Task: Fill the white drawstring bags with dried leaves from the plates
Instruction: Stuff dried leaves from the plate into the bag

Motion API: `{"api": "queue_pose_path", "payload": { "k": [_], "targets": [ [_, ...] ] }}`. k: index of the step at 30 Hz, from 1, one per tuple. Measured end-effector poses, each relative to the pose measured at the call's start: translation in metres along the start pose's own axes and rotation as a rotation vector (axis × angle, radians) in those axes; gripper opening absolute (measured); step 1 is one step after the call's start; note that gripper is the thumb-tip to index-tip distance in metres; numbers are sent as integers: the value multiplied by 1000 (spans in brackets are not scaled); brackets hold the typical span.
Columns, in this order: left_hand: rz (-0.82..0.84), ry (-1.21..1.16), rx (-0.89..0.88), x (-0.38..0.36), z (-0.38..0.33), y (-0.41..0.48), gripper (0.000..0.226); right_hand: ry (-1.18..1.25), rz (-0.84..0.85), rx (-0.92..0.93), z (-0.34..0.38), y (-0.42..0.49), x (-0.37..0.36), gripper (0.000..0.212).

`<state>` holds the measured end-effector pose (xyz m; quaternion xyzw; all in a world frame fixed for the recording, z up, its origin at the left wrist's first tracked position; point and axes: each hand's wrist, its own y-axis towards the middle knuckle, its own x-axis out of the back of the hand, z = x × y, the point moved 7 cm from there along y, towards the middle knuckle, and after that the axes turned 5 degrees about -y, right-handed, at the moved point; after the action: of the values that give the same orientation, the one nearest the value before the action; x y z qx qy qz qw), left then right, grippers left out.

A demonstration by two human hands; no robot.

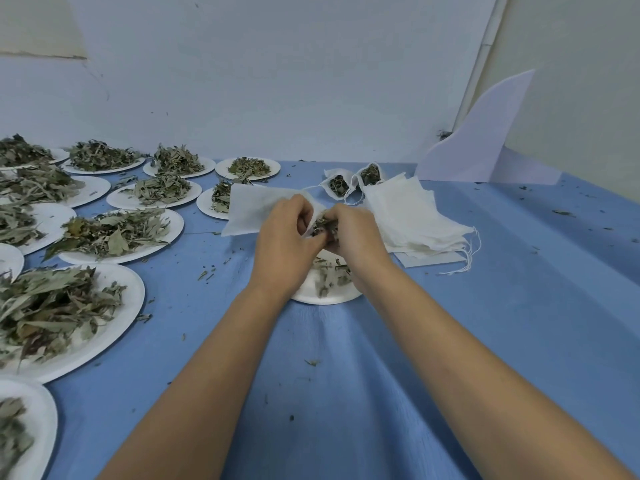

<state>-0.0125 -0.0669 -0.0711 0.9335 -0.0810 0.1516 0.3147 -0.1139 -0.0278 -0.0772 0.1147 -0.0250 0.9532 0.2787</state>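
stuffing leaves (323,226) into bag (256,211), both hands (282,230).

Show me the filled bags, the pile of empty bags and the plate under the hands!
filled bags (370,175): head view, leafy mouth of the right one.
pile of empty bags (408,216): head view, top bag's cloth.
plate (322,298): head view, near rim.

tablecloth (519,306) was plain blue, dark crumbs speckled all over | plates (133,291) along the left edge were white | dried leaves (114,233) looked dull grey-green, some brownish | drawstring bags (408,216) were white | board (485,140) at the far right corner was pale lilac
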Motion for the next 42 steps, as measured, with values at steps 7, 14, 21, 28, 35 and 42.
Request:
{"api": "queue_pose_path", "payload": {
  "k": [7,14,21,28,35,42],
  "targets": [
    [-35,-18,29,0,2,1,23,-76,49,13,-1,0,-10,35],
    [-58,-27,47,8,4,2,17,196,42,-67,-10,6,-7,7],
    [-106,-47,80,17,5,2,18,212,111,-37,3,6,7,15],
    [-103,-130,110,17,5,2,30,-250,-19,299,11,1,23,15],
    [-137,15,73,20,4,1,26,-273,-71,358,17,-3,19,10],
    [-216,105,117,25,10,-1,31,-246,-26,327,13,-5,10,12]
  ]
}}
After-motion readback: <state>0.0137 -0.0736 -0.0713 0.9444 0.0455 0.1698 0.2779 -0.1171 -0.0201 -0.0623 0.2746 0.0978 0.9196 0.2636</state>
